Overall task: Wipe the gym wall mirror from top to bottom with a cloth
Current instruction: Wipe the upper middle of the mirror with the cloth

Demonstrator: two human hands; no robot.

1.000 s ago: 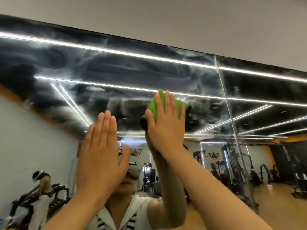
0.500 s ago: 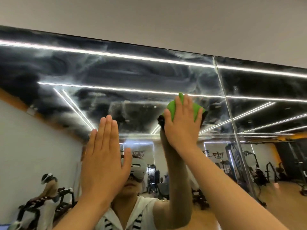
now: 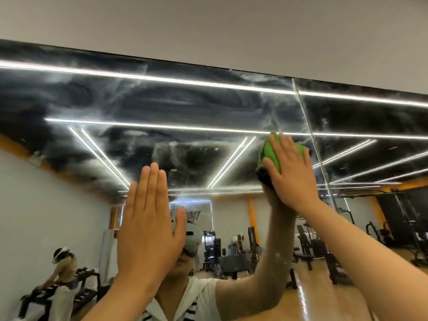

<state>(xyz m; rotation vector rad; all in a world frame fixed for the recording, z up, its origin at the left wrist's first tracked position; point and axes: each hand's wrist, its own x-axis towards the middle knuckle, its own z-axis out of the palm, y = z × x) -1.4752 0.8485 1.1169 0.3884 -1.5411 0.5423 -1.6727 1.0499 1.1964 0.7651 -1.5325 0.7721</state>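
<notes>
We are pressing the green cloth (image 3: pixel 269 154) flat on the mirror (image 3: pixel 139 107) with our open right hand (image 3: pixel 289 172), near its top edge beside the seam (image 3: pixel 310 135), so it rubs the smears. Our left hand (image 3: pixel 148 228) is open too, probably steadying us.

Wall mirror (image 3: pixel 162 107): shows cloudy wipe streaks above and between both hands. Joins the next panel at a vertical seam (image 3: pixel 303 112) just right of the right hand (image 3: pixel 289 174). Carries a green cloth (image 3: pixel 271 154), pressed flat under that hand's straight fingers, up and right of the flat left hand (image 3: pixel 148 228).
</notes>
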